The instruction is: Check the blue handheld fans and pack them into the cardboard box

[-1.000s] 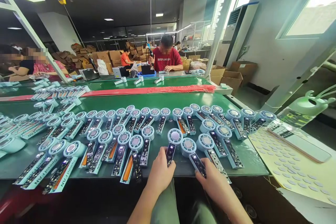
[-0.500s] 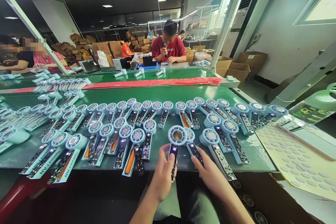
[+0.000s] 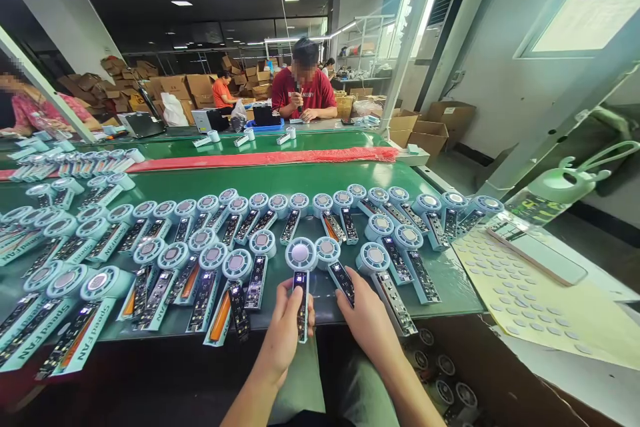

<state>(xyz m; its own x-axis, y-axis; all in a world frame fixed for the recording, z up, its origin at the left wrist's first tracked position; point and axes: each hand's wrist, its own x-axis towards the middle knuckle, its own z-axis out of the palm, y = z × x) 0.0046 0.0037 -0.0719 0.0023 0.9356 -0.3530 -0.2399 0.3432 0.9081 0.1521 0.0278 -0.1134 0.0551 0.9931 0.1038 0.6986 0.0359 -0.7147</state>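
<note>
My left hand (image 3: 286,327) is closed round the handle of a light blue handheld fan (image 3: 301,255), thumb on its exposed circuit board. The small display on that board is lit, and the round head faces up towards me. My right hand (image 3: 367,310) grips the handle of a second handheld fan (image 3: 328,251), whose head lies on the table just behind the first one. Its board (image 3: 342,280) also shows a small light. To the right, close to my right hand, lies another open-handled fan (image 3: 374,258).
Many similar fans (image 3: 237,265) lie in rows across the green table (image 3: 270,177). At the right are a yellow sheet of round stickers (image 3: 525,293), a phone-like slab (image 3: 537,253) and a clear bottle (image 3: 555,180). A person in red (image 3: 305,90) sits opposite, behind a red strip (image 3: 270,159).
My view has turned to the right, so everything sits further left. The held fan's centre looked dark and now looks pale. Both hands keep their fans.
</note>
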